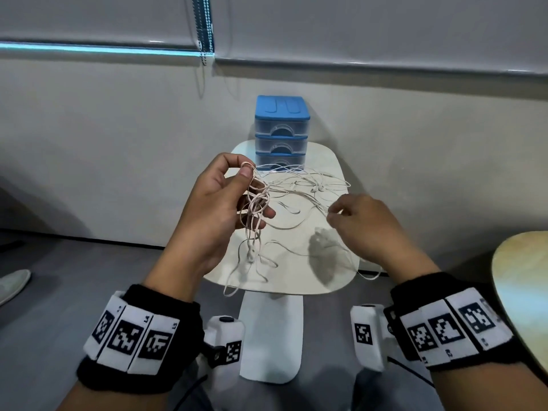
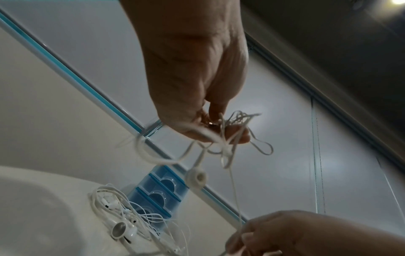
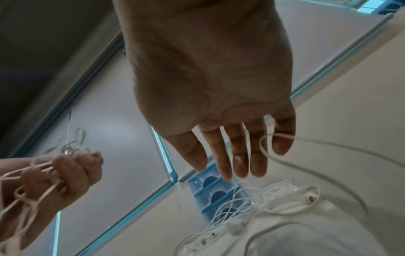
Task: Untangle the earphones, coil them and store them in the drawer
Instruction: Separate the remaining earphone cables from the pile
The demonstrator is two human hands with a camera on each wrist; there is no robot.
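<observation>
My left hand (image 1: 252, 191) is raised over the small white table (image 1: 296, 277) and grips a pinkish-white tangle of earphone cable (image 1: 256, 209); loops wrap round its fingers (image 3: 65, 180). An earbud (image 2: 196, 178) dangles from that bunch, and a strand runs across to my right hand (image 1: 335, 213). The right hand's fingers (image 3: 238, 155) are straight, with a cable loop (image 3: 266, 147) lying across the little finger. More white earphones (image 1: 305, 185) lie tangled on the table in front of the blue three-drawer unit (image 1: 281, 129), whose drawers are closed.
The table stands on a white pedestal foot (image 1: 271, 330) close to the wall. A round wooden tabletop (image 1: 522, 292) edges in at the right. A shoe (image 1: 12, 283) shows on the grey floor at the left. A bead chain (image 1: 204, 31) hangs from the blind.
</observation>
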